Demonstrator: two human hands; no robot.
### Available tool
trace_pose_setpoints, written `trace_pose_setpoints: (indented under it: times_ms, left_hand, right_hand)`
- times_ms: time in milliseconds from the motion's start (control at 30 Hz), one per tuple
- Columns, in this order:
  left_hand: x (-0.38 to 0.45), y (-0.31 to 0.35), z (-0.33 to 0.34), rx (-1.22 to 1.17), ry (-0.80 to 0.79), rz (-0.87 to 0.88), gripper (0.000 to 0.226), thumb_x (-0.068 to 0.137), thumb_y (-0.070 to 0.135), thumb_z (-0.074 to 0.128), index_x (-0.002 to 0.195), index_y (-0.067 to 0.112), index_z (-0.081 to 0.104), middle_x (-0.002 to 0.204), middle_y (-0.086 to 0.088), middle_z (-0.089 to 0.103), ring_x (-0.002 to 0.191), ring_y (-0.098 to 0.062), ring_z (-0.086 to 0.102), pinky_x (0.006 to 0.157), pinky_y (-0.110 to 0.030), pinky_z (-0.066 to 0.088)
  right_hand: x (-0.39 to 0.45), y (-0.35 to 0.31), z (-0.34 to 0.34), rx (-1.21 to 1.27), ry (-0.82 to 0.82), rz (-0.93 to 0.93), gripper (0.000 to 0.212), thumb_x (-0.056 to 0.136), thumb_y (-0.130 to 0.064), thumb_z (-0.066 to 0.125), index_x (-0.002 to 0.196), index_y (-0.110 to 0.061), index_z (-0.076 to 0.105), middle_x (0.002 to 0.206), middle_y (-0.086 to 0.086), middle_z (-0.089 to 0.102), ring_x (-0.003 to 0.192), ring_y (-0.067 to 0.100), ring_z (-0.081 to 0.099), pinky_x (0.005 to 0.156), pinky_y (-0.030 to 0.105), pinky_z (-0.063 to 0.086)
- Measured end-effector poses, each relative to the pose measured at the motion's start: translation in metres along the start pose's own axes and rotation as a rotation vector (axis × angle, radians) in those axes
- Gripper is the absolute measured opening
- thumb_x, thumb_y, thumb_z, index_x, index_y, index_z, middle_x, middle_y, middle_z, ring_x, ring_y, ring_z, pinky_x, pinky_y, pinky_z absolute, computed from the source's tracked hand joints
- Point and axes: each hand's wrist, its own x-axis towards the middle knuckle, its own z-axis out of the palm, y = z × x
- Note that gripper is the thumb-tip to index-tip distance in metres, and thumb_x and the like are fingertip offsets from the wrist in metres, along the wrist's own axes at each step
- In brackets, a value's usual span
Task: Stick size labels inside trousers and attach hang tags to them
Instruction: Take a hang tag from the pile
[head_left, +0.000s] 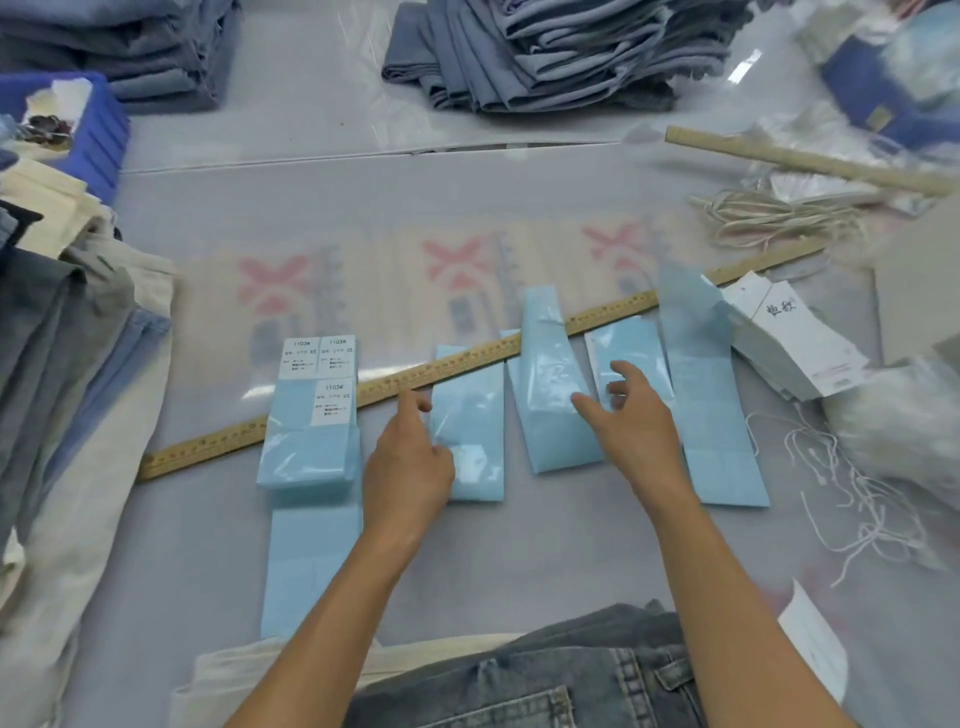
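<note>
Several light-blue label sheets lie in a row on the table. The leftmost stack (311, 441) carries white size labels (318, 356) printed "1103#". My left hand (408, 457) hovers between that stack and a second blue sheet (475, 441), index finger pointing at the ruler, holding nothing. My right hand (631, 421) is spread with fingers apart over a third blue sheet (550, 395) and a smaller sheet (626, 343). A pile of white hang tags (795, 338) lies at the right. Dark denim trousers (545, 680) lie at the near edge.
A long wooden ruler (467, 361) runs diagonally under the sheets; a second one (805, 161) lies far right. White tag strings (857, 499) are at right, cord (769, 213) behind. Folded trousers are stacked far (561, 52) and left (67, 338). A blue bin (93, 135) stands left.
</note>
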Motion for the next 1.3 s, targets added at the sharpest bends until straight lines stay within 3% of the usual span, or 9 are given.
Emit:
trace_pose_setpoints:
  times_ms: [100,267,400,500,700,867,1067,1167,1300]
  left_hand:
    - [-0.006,0.002,0.012,0.133,0.112,0.069,0.046,0.082,-0.001,0.049,0.115,0.03,0.039,0.096,0.007,0.053,0.076,-0.022,0.049,0.059,-0.036,0.033]
    - [-0.013,0.025,0.026,-0.059,0.084,0.438,0.028,0.094,0.012,0.061,0.119,0.026,0.059,0.089,0.011,0.053,0.081,-0.014,0.057,0.07,-0.032,0.049]
    - [-0.014,0.045,0.043,-0.629,-0.106,0.075,0.018,0.105,0.037,0.052,0.121,0.033,0.056,0.1,0.01,0.064,0.067,-0.009,0.062,0.055,-0.024,0.051]
    - [-0.016,0.037,0.048,-0.725,-0.164,0.004,0.024,0.108,0.04,0.044,0.108,0.031,0.066,0.09,0.013,0.071,0.048,-0.011,0.049,0.041,-0.018,0.037]
    - [-0.054,0.01,0.057,-0.197,-0.256,0.342,0.04,0.099,0.002,0.051,0.106,0.039,0.066,0.103,0.021,0.066,0.077,-0.005,0.064,0.068,-0.025,0.056]
    - [-0.06,0.008,0.058,0.086,-0.26,0.566,0.061,0.088,0.026,0.073,0.139,0.046,0.046,0.131,0.017,0.038,0.1,-0.008,0.054,0.068,-0.03,0.053]
    - [-0.018,0.046,0.051,-0.099,0.191,0.569,0.012,0.087,0.027,0.08,0.09,0.022,0.07,0.093,0.006,0.061,0.087,-0.014,0.05,0.07,-0.028,0.041]
    - [0.016,0.067,0.044,-0.405,-0.058,0.497,0.01,0.091,0.025,0.076,0.089,0.019,0.068,0.098,0.015,0.069,0.101,-0.011,0.063,0.092,-0.025,0.045]
    - [0.045,0.082,0.041,-0.77,-0.357,0.298,0.021,0.092,0.032,0.075,0.091,0.014,0.063,0.082,0.016,0.063,0.081,-0.006,0.059,0.079,-0.023,0.045]
  right_hand:
    - [0.005,0.004,0.006,-0.059,-0.022,-0.004,0.059,0.084,-0.029,0.077,0.139,-0.021,0.056,0.102,-0.006,0.066,0.103,0.021,0.065,0.097,0.045,0.051]
    - [-0.008,0.011,-0.004,0.333,-0.086,-0.097,0.027,0.084,-0.004,0.076,0.104,-0.022,0.075,0.081,-0.01,0.075,0.083,0.013,0.068,0.074,0.023,0.052]
    - [-0.03,0.009,-0.033,0.296,-0.194,-0.215,0.025,0.086,-0.007,0.076,0.095,-0.029,0.075,0.098,-0.019,0.075,0.096,-0.002,0.066,0.093,0.025,0.046]
    - [-0.049,0.016,-0.05,0.214,-0.26,-0.256,0.024,0.085,-0.006,0.08,0.098,-0.026,0.077,0.115,-0.017,0.067,0.11,-0.002,0.062,0.1,0.023,0.046]
    - [-0.081,0.042,-0.051,0.054,-0.306,-0.262,0.037,0.08,0.004,0.079,0.073,-0.032,0.076,0.12,-0.015,0.055,0.114,0.003,0.055,0.096,0.024,0.045]
    - [-0.081,0.037,-0.052,0.479,-0.334,-0.233,0.035,0.072,0.01,0.081,0.081,-0.024,0.078,0.1,-0.003,0.068,0.087,0.01,0.068,0.074,0.019,0.052]
    - [-0.044,-0.022,-0.05,0.713,-0.088,-0.206,0.011,0.09,-0.005,0.072,0.083,-0.013,0.075,0.068,-0.003,0.063,0.065,0.01,0.054,0.064,0.024,0.049]
    - [-0.015,-0.058,-0.047,0.747,-0.081,-0.226,0.01,0.08,0.002,0.067,0.081,-0.008,0.068,0.076,0.008,0.059,0.069,0.017,0.051,0.065,0.032,0.048]
    - [0.019,-0.085,-0.036,0.861,-0.15,-0.184,0.027,0.087,0.013,0.055,0.081,-0.013,0.055,0.076,0.008,0.052,0.064,0.013,0.05,0.059,0.024,0.048]
